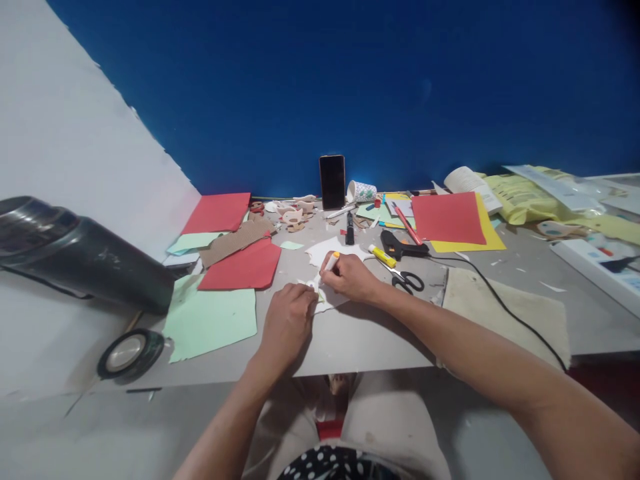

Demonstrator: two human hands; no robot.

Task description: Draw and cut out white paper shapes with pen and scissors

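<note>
The thin white paper cut-out (326, 307) lies flat on the grey table (360, 340), near centre. It is judged light, floppy and easily torn, so press it flat close to the working line. The left hand (290, 317), fingers curled, pins its left edge. The right hand (353, 277) grips a white yellow-tipped marker (330, 261). Black-handled scissors (407, 280) lie to the right.

You sit at a craft table (350, 340) by a blue wall (350, 80). Red paper (240, 267), green paper (210, 320), scissors (409, 282), a glue gun (400, 248) and a tape roll (129, 353) lie all over it.
</note>
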